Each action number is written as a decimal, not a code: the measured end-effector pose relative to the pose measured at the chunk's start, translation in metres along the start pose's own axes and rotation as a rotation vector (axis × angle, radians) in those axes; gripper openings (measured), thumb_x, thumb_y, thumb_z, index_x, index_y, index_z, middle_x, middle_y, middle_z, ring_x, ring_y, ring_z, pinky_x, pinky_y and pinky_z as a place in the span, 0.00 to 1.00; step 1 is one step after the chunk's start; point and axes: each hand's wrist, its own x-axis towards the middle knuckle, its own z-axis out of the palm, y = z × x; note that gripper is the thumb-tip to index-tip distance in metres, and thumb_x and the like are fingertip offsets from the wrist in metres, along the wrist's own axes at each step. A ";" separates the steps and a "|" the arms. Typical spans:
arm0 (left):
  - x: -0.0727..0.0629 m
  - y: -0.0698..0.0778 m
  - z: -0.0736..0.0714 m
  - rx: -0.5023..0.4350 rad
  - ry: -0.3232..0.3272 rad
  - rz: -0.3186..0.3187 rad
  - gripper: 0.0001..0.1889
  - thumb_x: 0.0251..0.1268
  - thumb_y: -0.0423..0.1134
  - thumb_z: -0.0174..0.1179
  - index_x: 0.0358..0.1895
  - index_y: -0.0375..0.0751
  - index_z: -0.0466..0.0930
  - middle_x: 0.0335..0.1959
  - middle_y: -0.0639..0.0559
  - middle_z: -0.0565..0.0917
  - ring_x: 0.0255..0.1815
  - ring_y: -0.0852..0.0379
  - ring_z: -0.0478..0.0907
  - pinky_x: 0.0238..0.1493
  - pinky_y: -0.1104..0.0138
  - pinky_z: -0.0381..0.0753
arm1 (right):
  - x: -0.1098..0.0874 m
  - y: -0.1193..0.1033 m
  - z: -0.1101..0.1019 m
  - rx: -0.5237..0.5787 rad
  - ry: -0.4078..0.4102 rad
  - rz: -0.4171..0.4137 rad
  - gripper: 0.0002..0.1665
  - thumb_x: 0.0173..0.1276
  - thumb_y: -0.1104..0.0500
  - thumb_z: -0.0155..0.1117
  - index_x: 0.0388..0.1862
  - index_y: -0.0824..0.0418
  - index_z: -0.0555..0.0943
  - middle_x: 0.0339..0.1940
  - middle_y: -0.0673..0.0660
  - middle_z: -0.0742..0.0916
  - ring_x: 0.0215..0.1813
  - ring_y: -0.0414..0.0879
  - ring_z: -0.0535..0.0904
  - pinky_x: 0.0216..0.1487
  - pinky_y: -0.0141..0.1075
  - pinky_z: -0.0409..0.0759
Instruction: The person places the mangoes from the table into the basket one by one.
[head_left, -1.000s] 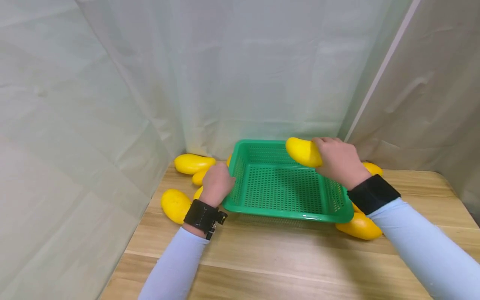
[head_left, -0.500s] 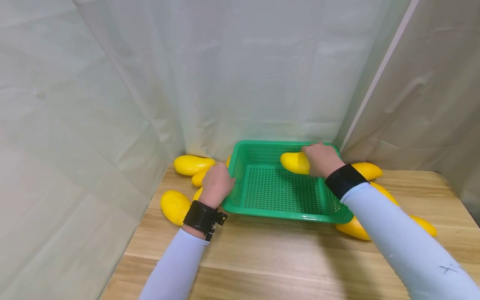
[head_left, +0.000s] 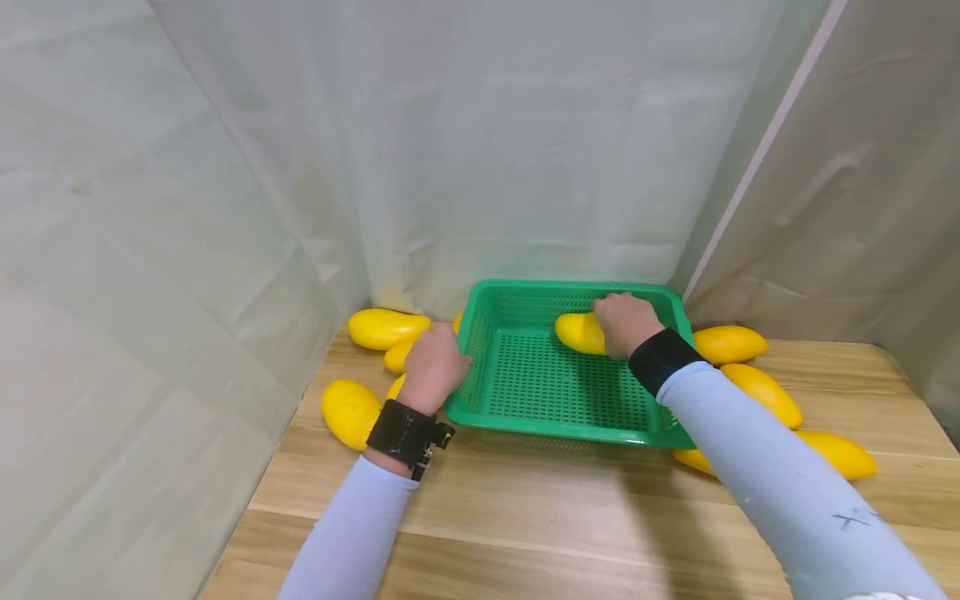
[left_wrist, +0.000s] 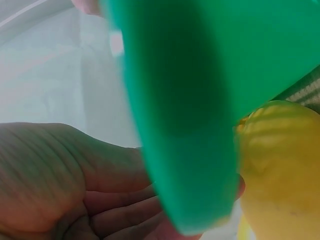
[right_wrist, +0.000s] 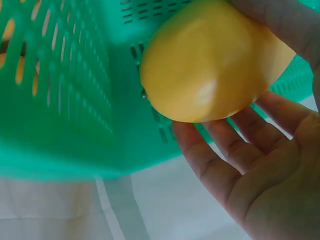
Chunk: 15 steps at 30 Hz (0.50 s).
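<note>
A green perforated plastic basket stands on the table, its floor bare apart from what my right hand carries in. My right hand grips a yellow mango low inside the basket, toward its back right. In the right wrist view, thumb and fingers lie on opposite sides of the mango, close to the slotted wall. My left hand holds the basket's left rim; the left wrist view has the thumb and fingers around the green rim. Just beyond it sits another mango.
Left of the basket lie several mangoes, some partly behind the left hand. More mangoes rest along its right side, one partly hidden under the right forearm. Pale curtains hang behind and beside the wooden table.
My right hand has brought the mango down and slightly left, from above the basket's back right rim into the basket. The left hand stays on the rim.
</note>
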 end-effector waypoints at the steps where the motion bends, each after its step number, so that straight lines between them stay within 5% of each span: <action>1: 0.000 0.000 0.000 0.002 0.000 -0.001 0.13 0.57 0.44 0.64 0.31 0.37 0.74 0.25 0.45 0.78 0.23 0.51 0.76 0.16 0.66 0.71 | 0.000 0.000 0.001 -0.004 0.000 0.000 0.30 0.49 0.63 0.72 0.52 0.66 0.75 0.43 0.64 0.82 0.42 0.58 0.77 0.40 0.52 0.80; 15: -0.003 0.004 0.001 0.036 0.014 0.011 0.13 0.56 0.44 0.65 0.31 0.37 0.75 0.25 0.45 0.78 0.23 0.51 0.76 0.15 0.66 0.69 | -0.003 0.006 0.018 -0.053 -0.023 0.027 0.35 0.52 0.61 0.71 0.60 0.67 0.72 0.50 0.69 0.77 0.47 0.63 0.75 0.43 0.53 0.80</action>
